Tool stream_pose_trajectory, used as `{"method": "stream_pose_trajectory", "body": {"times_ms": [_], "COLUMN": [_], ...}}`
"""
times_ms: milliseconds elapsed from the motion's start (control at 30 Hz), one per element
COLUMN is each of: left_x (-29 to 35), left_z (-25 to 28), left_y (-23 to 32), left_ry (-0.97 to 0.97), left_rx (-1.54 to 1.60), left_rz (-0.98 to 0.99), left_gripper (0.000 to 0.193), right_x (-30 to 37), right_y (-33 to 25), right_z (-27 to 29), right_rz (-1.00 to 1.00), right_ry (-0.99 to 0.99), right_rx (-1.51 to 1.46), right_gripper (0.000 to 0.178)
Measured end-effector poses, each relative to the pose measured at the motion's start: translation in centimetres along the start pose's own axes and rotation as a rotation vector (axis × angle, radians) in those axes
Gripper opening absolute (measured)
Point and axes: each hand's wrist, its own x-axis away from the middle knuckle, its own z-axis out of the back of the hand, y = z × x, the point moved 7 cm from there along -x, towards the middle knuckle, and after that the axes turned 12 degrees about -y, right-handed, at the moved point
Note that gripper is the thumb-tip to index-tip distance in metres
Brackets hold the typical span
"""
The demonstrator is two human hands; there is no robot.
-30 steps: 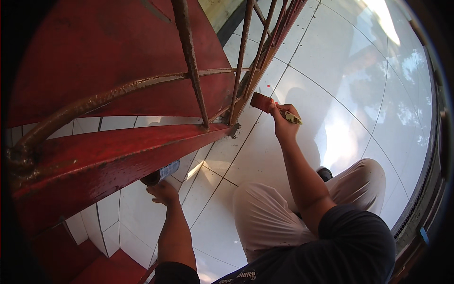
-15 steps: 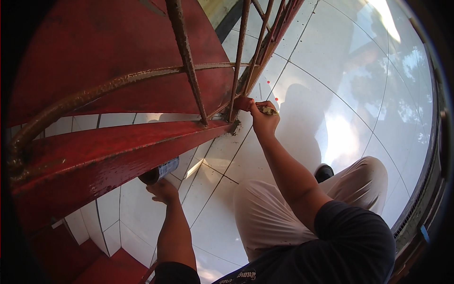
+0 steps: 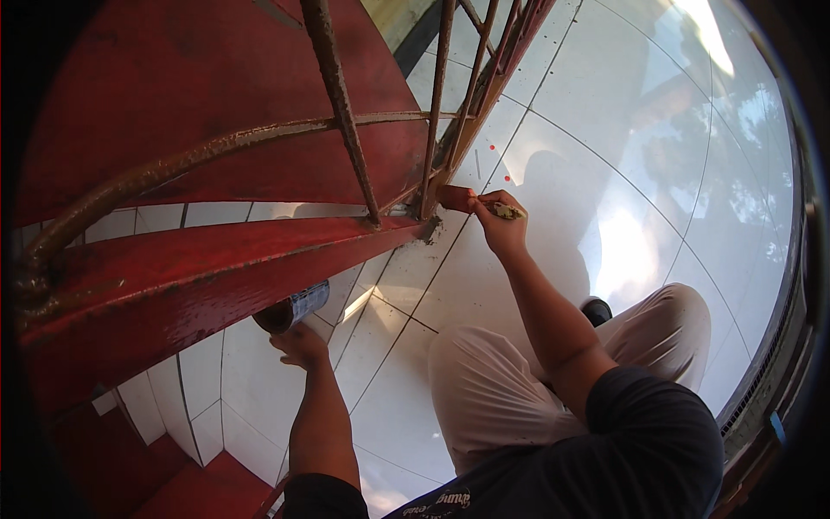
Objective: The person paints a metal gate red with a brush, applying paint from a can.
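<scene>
My right hand point(image 3: 501, 227) grips a paintbrush point(image 3: 458, 200) by its pale, stained handle. Its reddish-brown head meets the base of the metal frame point(image 3: 431, 201), where upright bars join the red staircase. Below the red stringer point(image 3: 216, 264), my left hand point(image 3: 300, 346) is closed round a paint can point(image 3: 303, 304) with a bluish label. The can is tilted, its dark mouth facing left; what is inside is too dark to make out. Brown, wet-looking paint coats the curved rail point(image 3: 147, 182) and the uprights.
White floor tiles point(image 3: 596, 164) spread out to the right, with two small red drops point(image 3: 507, 178) near the brush. Red treads rise at the upper left. My bent knees point(image 3: 484, 381) are close on the right. Further bars point(image 3: 480, 78) lean away at the top.
My right hand and the brush have shifted slightly right and down, drawing back a little along the frame's base. The left hand with the can has hardly moved.
</scene>
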Motion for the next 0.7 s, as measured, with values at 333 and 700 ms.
{"method": "stream_pose_trajectory", "body": {"times_ms": [333, 700], "left_x": [-0.5, -0.9], "left_z": [-0.6, 0.0], "left_y": [-0.2, -0.8], "left_ry": [-0.004, -0.028], "left_rx": [-0.029, -0.021], "left_rz": [-0.011, 0.035], "left_gripper": [0.045, 0.055], "right_x": [-3.0, 1.8], "right_y": [-0.2, 2.4], "right_z": [4.7, 0.2], "right_rz": [0.112, 0.234], "right_ry": [0.318, 0.24], "right_rx": [-0.034, -0.083], "right_gripper": [0.023, 0.018]}}
